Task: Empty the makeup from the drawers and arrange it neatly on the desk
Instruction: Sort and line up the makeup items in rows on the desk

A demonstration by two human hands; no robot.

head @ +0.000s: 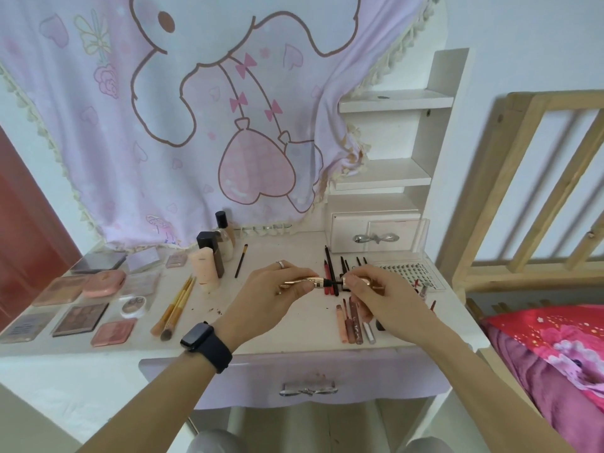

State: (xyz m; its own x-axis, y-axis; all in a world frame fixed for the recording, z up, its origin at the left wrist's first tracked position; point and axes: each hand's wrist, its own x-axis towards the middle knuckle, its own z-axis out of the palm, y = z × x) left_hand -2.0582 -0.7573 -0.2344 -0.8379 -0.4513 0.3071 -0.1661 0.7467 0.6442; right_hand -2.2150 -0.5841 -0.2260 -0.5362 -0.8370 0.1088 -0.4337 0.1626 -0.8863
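left grip: my left grip (277, 291) pinches the gold mascara tube (302, 282) between thumb and fingers; ring (280, 264) on one finger, black watch (206, 344) on the wrist.
right grip: my right grip (382, 299) is curled round the mascara cap (358, 280), which is mostly hidden by my fingers.
mascara: held level over the middle of the table (294, 331), off the surface; tube and cap are slightly apart, with the black wand stem (333, 283) showing between them.
table right, front: lip glosses (351, 325) lie side by side, partly under my right grip.
table right, back: red and black pencils (330, 269) lie parallel behind the mascara; false-lash tray (402, 273) near the right edge.
table left: eyeshadow palettes (80, 318) lie in rows, with a pink compact (104, 282) and a round jar (132, 305) among them.
table middle-left: makeup brushes (175, 305) bunched together, angled.
table back: foundation bottle (225, 237) and pink tube (204, 266) stand close together; thin brush (241, 260) lies just right of them.
drawers: small drawer (372, 232) at the back right corner looks pushed in; front drawer (307, 380) under the front edge, can't tell if fully in.
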